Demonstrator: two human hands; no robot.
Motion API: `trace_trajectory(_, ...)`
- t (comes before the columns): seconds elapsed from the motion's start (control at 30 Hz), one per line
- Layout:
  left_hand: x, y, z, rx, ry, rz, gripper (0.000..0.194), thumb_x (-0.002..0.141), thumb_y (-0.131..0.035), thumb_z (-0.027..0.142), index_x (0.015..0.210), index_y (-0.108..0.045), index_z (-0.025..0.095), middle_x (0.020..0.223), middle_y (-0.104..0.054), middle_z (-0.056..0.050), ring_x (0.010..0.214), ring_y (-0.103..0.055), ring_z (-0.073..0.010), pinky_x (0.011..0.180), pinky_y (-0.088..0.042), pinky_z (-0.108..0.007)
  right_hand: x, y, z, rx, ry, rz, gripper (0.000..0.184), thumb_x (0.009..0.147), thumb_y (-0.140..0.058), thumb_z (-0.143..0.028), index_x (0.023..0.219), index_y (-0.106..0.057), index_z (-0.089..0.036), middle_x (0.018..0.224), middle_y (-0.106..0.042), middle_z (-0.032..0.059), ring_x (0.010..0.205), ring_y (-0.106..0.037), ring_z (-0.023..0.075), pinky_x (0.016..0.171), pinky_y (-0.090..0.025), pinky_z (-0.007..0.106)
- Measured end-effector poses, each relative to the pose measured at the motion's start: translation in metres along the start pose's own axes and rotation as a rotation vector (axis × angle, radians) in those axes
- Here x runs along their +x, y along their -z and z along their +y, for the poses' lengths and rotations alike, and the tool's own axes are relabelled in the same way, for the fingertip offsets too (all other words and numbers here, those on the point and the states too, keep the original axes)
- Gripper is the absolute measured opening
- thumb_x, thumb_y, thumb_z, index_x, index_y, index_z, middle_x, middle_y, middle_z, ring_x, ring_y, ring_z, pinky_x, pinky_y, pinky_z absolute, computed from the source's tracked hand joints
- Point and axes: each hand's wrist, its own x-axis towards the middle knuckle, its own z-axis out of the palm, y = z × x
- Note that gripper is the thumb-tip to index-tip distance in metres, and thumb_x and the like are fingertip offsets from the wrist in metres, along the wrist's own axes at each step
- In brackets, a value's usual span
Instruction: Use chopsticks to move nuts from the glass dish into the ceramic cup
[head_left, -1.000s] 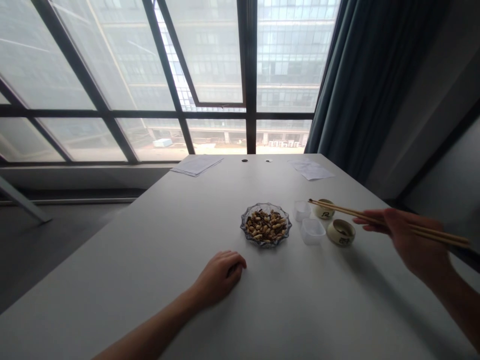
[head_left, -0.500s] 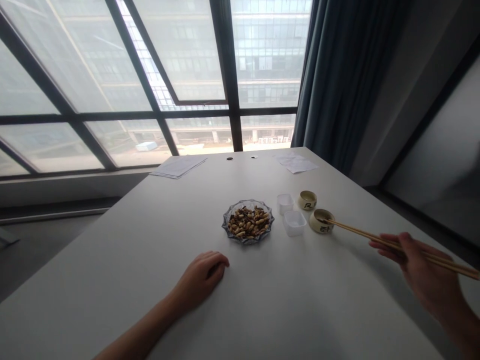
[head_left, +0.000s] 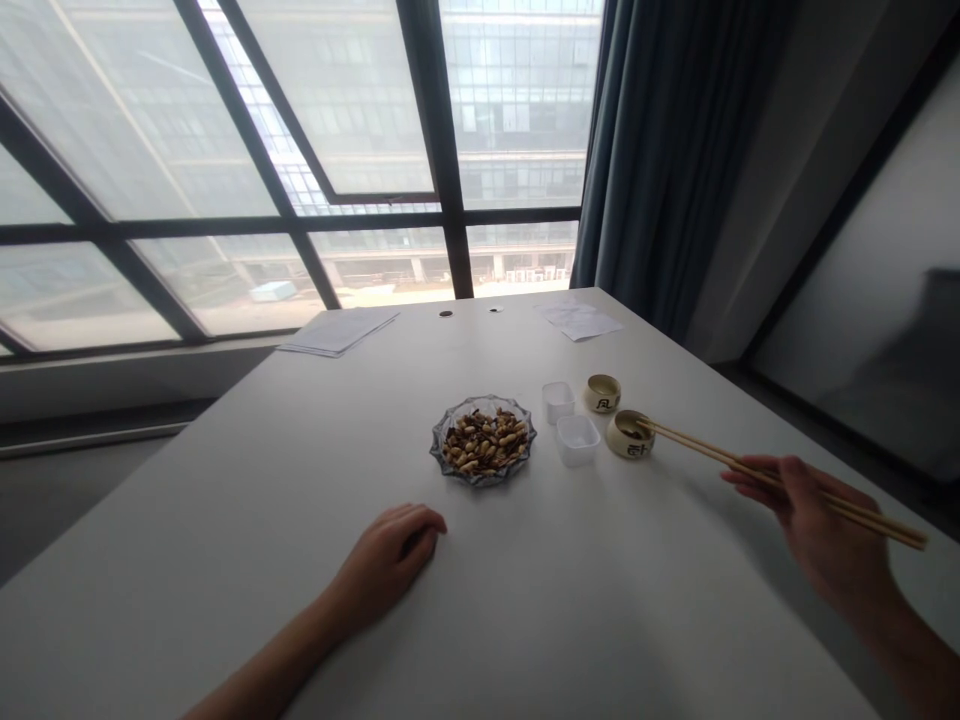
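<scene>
A glass dish [head_left: 483,444] of mixed nuts and beans sits in the middle of the white table [head_left: 225,520]. To its right stand two small clear plastic boxes [head_left: 577,440] and two little cream ceramic cups, the far cup [head_left: 602,393] and the near cup [head_left: 628,435]. My right hand [head_left: 825,535] grips a pair of wooden chopsticks [head_left: 750,468]; their tips rest at the rim of the near cup. My left hand [head_left: 390,560] lies on the table in front of the dish, fingers loosely curled, holding nothing.
Sheets of paper lie at the table's far edge, a stack on the left [head_left: 337,331] and some on the right [head_left: 577,320]. Large windows [head_left: 300,150] and a dark curtain [head_left: 660,150] stand behind the table. A dark wall panel [head_left: 885,330] runs along the right.
The chopstick tips have dropped from above the far cup to the rim of the near cup. My view has shifted right. My left hand has stayed put.
</scene>
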Motion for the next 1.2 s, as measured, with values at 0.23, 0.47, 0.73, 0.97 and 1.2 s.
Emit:
trace_trajectory(0.23, -0.001, 0.0, 0.004, -0.012, -0.004, 0.034, 0.021, 0.094, -0.049, 0.02, 0.094, -0.069, 0.023, 0.09, -0.072, -0.003, 0.088, -0.065, -0.0216, 0.083, -0.048, -0.031, -0.015, -0.059, -0.035, -0.158, 0.249, -0.254, 0.023, 0.094, -0.066, -0.042, 0.098, -0.078, -0.023, 0.087, -0.078, 0.0084, 0.076, -0.077, 0.0262, 0.078, -0.066, 0.042)
trace_trajectory(0.47, -0.002, -0.002, 0.005, -0.027, -0.012, 0.047, 0.021, 0.092, -0.05, 0.016, 0.093, -0.07, 0.023, 0.089, -0.072, -0.003, 0.088, -0.065, -0.0208, 0.082, -0.046, -0.03, 0.002, -0.168, -0.046, -0.252, 0.402, -0.762, 0.027, 0.098, -0.059, -0.042, 0.094, -0.077, -0.022, 0.091, -0.077, 0.0078, 0.079, -0.073, 0.0218, 0.072, -0.06, 0.034)
trace_trajectory(0.73, -0.004, -0.005, 0.004, -0.05, -0.02, 0.047, 0.021, 0.09, -0.053, 0.012, 0.093, -0.07, 0.024, 0.09, -0.073, -0.002, 0.088, -0.063, -0.0203, 0.084, -0.044, -0.032, 0.01, -0.235, -0.044, -0.513, 0.574, -1.0, 0.033, 0.1, -0.055, -0.042, 0.086, -0.076, -0.02, 0.08, -0.074, 0.0067, 0.072, -0.066, 0.02, 0.066, -0.049, 0.033)
trace_trajectory(0.97, -0.006, -0.006, 0.003, -0.056, -0.026, 0.046, 0.019, 0.091, -0.054, 0.012, 0.092, -0.068, 0.025, 0.09, -0.073, 0.0, 0.087, -0.062, -0.0196, 0.085, -0.042, -0.032, 0.013, -0.244, -0.039, -0.602, 0.569, -1.007, 0.037, 0.101, -0.054, -0.041, 0.079, -0.075, -0.019, 0.076, -0.072, 0.0063, 0.069, -0.064, 0.0192, 0.066, -0.046, 0.032)
trace_trajectory(1.2, -0.006, -0.006, 0.004, -0.045, -0.019, 0.054, 0.019, 0.09, -0.055, 0.012, 0.093, -0.068, 0.026, 0.092, -0.072, 0.0, 0.088, -0.062, -0.0195, 0.086, -0.042, -0.031, 0.01, -0.245, -0.037, -0.638, 0.628, -1.015, 0.042, 0.102, -0.05, -0.044, 0.071, -0.064, -0.02, 0.071, -0.066, 0.0039, 0.065, -0.058, 0.0167, 0.063, -0.041, 0.03)
